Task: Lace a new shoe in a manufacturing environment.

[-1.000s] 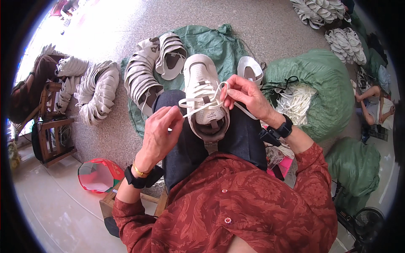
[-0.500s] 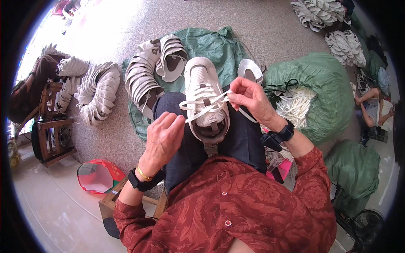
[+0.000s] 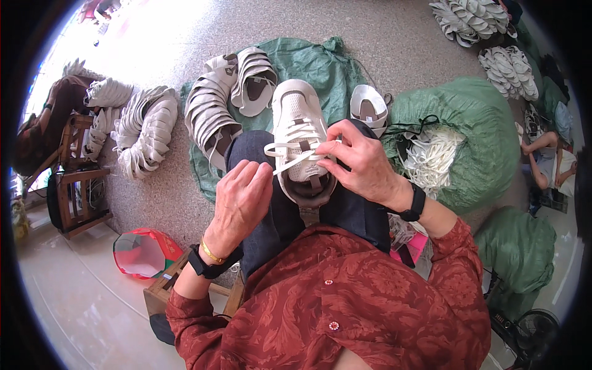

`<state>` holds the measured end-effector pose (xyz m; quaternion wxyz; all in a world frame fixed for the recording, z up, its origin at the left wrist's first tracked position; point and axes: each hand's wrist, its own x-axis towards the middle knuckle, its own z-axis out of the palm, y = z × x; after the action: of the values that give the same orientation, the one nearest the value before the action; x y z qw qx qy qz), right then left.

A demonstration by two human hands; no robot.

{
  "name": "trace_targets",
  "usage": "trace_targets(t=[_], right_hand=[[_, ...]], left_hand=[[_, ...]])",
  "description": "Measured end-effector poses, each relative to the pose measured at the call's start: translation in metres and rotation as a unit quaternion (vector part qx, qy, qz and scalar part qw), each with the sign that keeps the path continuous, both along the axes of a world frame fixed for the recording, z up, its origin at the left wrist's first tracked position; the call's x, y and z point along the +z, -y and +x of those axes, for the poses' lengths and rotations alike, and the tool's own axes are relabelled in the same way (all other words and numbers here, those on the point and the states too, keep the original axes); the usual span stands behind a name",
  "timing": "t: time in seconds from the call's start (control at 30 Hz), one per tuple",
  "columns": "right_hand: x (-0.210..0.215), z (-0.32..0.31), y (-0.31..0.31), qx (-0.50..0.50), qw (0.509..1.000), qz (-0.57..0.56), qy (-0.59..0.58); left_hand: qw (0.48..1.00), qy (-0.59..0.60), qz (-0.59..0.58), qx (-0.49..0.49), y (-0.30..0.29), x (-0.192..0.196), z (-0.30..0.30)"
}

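Between my knees stands a white sneaker point(image 3: 300, 111), toe pointing away from me, with a brown lining at its collar. White shoelace point(image 3: 301, 131) crosses its tongue in rows, with a loose loop out to the left. My left hand point(image 3: 242, 196) is closed at the shoe's left side, its fingertips pinching a lace end. Over the right side of the lacing, my right hand point(image 3: 364, 161) pinches the lace between thumb and fingers, close to the eyelets.
Curved stacks of shoe uppers point(image 3: 209, 102) lie on a green sheet point(image 3: 308, 58). A single upper point(image 3: 369, 105) sits right of the shoe. At right, a green sack point(image 3: 475, 142) holds white laces point(image 3: 431, 154). A red bag point(image 3: 145, 254) and wooden stool point(image 3: 163, 287) stand at left. Another person point(image 3: 549, 160) sits far right.
My right hand has moved left and inward, from holding the lace out to the side to pinching it over the shoe's lacing. My left hand has barely moved.
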<state>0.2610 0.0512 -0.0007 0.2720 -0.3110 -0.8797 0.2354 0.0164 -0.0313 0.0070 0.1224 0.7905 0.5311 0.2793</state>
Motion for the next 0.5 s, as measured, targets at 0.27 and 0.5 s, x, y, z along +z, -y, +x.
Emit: trace_targets(t=[0.27,0.5], right_hand=[[0.016,-0.005,0.001,-0.017,0.999,0.001,0.051],[0.026,0.015,0.014,-0.033,0.997,-0.013,0.065]], left_hand=[[1.000,-0.029,-0.001,-0.003,-0.001,0.001,0.001],[1.000,-0.028,-0.010,-0.005,0.004,-0.005,0.000]])
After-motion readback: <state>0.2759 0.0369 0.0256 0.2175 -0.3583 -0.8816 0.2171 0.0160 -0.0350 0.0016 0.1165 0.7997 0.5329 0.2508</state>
